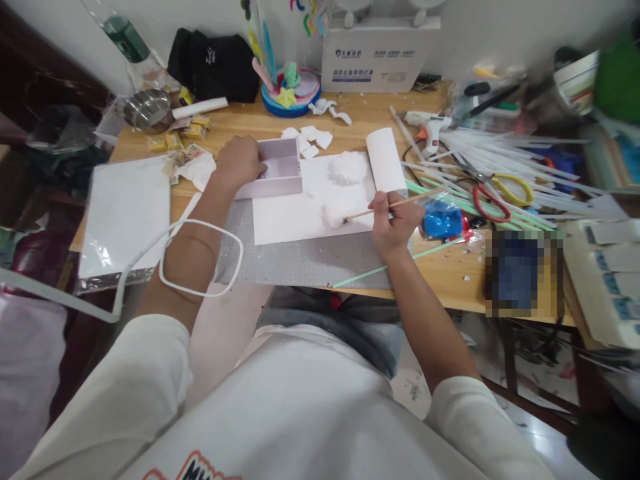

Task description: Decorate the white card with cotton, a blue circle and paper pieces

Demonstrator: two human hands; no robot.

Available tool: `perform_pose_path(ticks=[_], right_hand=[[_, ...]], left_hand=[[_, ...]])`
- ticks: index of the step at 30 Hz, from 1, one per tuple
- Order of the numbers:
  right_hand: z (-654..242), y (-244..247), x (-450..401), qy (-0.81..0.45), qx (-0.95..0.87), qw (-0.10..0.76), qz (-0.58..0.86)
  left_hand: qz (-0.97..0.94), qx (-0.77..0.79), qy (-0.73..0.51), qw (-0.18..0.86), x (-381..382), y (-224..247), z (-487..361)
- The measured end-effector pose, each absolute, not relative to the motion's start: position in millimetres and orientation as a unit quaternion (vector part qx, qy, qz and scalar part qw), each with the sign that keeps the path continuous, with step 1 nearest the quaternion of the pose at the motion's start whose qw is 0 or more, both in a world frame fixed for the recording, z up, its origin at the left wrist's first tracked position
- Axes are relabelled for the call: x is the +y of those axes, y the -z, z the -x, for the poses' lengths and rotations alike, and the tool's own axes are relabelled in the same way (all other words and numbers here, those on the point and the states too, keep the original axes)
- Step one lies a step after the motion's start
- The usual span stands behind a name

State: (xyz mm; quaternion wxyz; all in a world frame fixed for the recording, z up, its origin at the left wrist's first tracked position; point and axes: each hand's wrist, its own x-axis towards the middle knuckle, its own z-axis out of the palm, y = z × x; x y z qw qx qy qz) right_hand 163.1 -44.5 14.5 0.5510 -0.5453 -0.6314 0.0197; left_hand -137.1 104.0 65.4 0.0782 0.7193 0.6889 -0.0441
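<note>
Paper (pixel 280 223) is lying over a grey mat (pixel 300 265) on the worktop (pixel 440 283), perhaps giving the two white tufts (pixel 347 168) a clean bed. Well apart, the left hand (pixel 240 160) is reaching into the open box (pixel 283 185), maybe steadying it, its grip not showing clearly, while the right hand (pixel 393 220) is pinching a wooden stick (pixel 361 214) midway, likely for control, its dark tip resting at the nearer tuft (pixel 332 215)

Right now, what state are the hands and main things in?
Left hand, partly inside the box
Right hand, grip closed on the stick
Box, open
Stick, slanted, tip at the near tuft
Near tuft, fluffy, on the paper
Far tuft, fluffy, on the paper
Paper, flat, on the mat
Mat, flat, partly covered
Roll, curled
Scissors, handles apart
Bowl, upright
</note>
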Motion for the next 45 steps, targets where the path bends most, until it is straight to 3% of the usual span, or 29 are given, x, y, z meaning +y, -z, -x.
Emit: perform_pose_path(ticks=[26,33,41,45], right_hand=[[-163.5,-12.1,-44.2,-0.031,-0.627,0.553,0.548],[-162.4,-13.7,-44.8,-0.024,-0.626,0.541,0.561],[-163.1,-13.5,-45.0,-0.028,-0.629,0.553,0.546],[-162.5,-14.0,-45.2,-0.03,-0.627,0.536,0.564]], left_hand=[[-0.755,0.648,0.07,0.071,109.8,-64.6,136.5],[-0.849,0.523,0.059,0.048,104.0,-82.4,140.8],[-0.841,0.539,-0.021,0.053,91.5,-92.9,141.7],[-0.813,0.56,-0.123,0.101,79.4,-98.3,142.2]])
